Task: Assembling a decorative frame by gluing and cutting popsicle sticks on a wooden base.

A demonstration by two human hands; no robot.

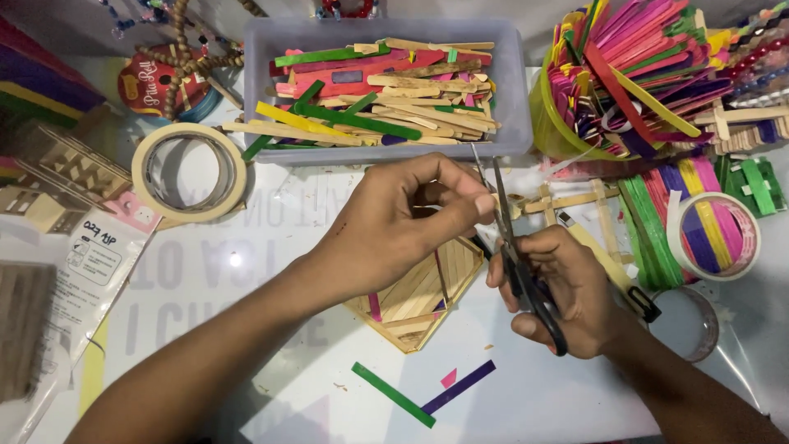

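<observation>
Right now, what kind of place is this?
Likely a home or hobby craft table. A grey tub and a green cup brim with coloured craft sticks, tape rolls lie about, and the right hand works scissors beside a stick panel.

wooden panel [419,296] half under hands, thing pinched by left hand [394,222] — too small to tell

A white table [271,271] fills almost the whole view, its glossy top showing faint grey mirrored lettering and a small bright glint of overhead light left of centre. The light is soft and even, with only slight shadows on the surface. Along the upper edge a strip of pale grey surface [74,25] lies beyond the table; no floor or window is in view.
</observation>
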